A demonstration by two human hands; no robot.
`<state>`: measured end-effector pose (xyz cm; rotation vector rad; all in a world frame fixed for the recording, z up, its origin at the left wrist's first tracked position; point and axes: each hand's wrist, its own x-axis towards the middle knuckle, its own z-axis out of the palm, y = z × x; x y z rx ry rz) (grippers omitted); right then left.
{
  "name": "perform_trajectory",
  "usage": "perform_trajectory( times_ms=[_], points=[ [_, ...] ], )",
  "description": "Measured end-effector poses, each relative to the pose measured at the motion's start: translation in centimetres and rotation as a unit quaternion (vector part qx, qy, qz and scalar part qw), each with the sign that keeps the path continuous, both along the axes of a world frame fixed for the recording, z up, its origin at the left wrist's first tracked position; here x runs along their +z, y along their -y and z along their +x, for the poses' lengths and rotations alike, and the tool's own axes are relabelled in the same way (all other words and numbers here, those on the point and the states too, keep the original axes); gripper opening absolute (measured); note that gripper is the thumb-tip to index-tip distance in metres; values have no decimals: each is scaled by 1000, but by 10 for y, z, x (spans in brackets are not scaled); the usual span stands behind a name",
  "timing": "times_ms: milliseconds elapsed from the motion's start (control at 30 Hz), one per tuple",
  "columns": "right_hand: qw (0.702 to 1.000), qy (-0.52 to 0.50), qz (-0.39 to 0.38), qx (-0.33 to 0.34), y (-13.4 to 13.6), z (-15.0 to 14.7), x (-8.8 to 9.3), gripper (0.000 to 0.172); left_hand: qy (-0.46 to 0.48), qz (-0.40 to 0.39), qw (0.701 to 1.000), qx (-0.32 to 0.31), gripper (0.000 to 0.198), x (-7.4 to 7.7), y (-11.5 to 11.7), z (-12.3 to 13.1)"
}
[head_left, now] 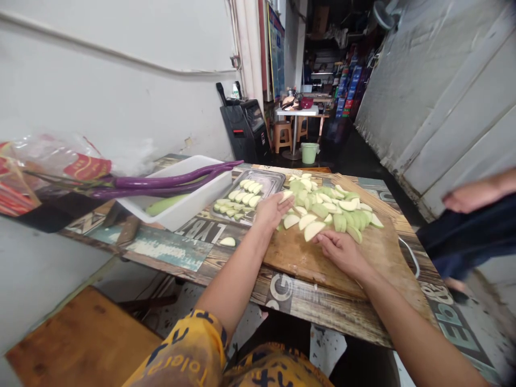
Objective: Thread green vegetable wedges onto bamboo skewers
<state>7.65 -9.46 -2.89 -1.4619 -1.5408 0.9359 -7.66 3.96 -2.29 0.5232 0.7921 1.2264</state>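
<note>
Pale slice [313, 231] in pinched right grip [338, 250]; another slice [286, 195] at left grip [271, 211]

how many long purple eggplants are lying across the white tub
2: the far eggplant, closer to the wall, and the near eggplant beside it, both lying across the white tub. More may be hidden inside it.

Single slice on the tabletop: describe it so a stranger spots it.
Find the lettered table, then the metal tray holding slices. On the near side of that tray, left of the left forearm, lies a pale half-round slice. It sits alone on the tabletop, while its neighbours crowd the tray or cutting board.
</note>
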Motion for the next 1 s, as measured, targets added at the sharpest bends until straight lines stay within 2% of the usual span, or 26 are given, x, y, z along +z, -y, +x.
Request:
perform_trajectory(
  times_ms=[233, 533, 833, 1000],
  points=[
    [1000, -4, -5, 2, -1, 3, -2, 33, 19, -17, 1000, 14, 6, 1, -1, -1],
    [1000, -10, -13, 1, 2, -1, 5, 32, 13, -24, 1000, 1, 5, 1, -1, 0],
    [1000, -22, -22, 1, 2, -1, 4, 33, -23, 26, 999, 2, 6, 0, 4, 2],
    [996, -75, -57, 8, 1, 0, 1, 33, -35, 44, 998, -15, 9, -1, 5, 3]
  ],
)
